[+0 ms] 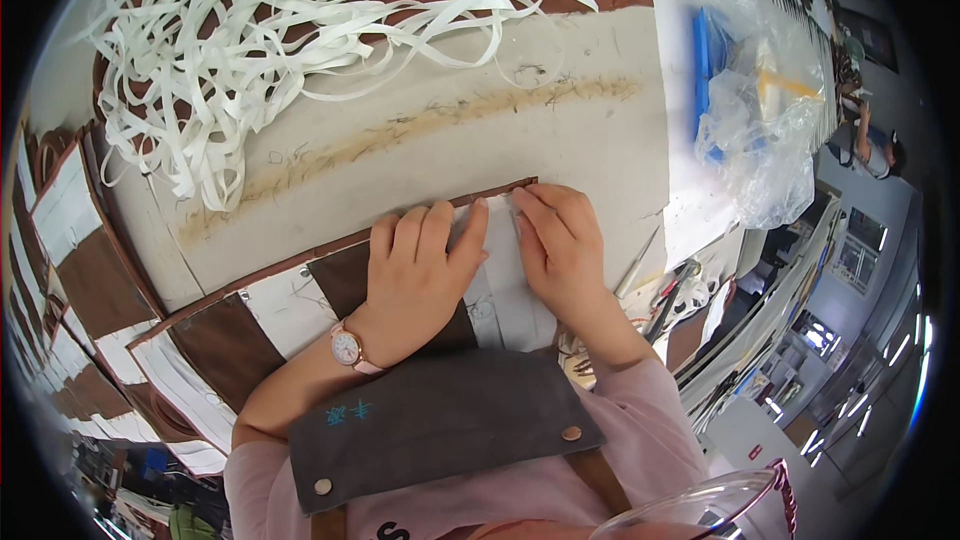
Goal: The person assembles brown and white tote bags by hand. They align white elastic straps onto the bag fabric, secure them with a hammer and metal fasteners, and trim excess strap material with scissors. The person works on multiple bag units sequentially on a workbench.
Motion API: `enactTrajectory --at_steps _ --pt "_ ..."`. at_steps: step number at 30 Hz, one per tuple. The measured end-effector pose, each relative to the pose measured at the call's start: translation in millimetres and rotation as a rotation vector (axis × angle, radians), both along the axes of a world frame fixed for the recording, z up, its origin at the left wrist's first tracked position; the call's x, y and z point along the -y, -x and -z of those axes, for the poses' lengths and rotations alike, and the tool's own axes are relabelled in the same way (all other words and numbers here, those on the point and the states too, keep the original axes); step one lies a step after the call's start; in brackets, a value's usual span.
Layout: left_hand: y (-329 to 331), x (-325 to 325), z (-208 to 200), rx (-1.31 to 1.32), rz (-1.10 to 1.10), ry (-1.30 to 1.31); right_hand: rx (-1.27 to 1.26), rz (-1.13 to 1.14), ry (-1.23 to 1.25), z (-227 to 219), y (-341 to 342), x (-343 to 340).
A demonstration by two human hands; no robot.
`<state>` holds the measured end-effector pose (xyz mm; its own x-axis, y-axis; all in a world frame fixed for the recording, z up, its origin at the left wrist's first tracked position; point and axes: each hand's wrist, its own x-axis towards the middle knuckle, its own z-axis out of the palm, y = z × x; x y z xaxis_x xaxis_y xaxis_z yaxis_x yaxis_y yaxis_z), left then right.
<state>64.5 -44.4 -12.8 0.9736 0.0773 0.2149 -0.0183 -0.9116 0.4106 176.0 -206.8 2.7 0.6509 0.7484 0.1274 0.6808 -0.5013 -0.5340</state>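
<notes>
A long panel of brown and white material [225, 345] with a narrow brown edge strip [270, 268] lies slantwise across the table in front of me. My left hand [415, 265] rests flat on it, fingers spread, tips along the far edge and the thumb pointing toward the panel's right end. At that right end, my right hand [563, 245] pinches the far corner of the panel between thumb and fingers. Pale grey material [510, 290] shows between the two hands. What lies under my palms is hidden.
White tape [200, 50] is heaped loosely at the far left. Clear plastic bags [770, 130] and a blue object [702, 70] sit at the far right. Tools [672, 290] lie beyond my right forearm. More brown-and-white panels [95, 275] are on the left.
</notes>
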Motion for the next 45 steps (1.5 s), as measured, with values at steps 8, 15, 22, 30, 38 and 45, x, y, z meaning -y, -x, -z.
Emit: enactTrajectory --at_steps 8,15,22,30,38,45 --pt "-5 0 0 -0.039 0.094 0.052 0.097 -0.082 0.104 -4 -5 -3" --pt "-16 7 -5 -0.06 0.037 0.021 0.105 -0.138 0.102 -9 -11 0" --pt "-19 13 -3 -0.063 0.018 -0.037 0.03 0.002 -0.036 -7 -4 19" --pt "-10 10 2 0.016 0.026 0.006 0.222 0.58 0.4 -22 8 115" --pt "-4 19 0 0.014 0.014 -0.049 0.124 0.619 0.438 -11 13 125" --pt "-1 22 5 0.029 -0.006 -0.068 -0.037 0.316 0.146 -35 19 46"
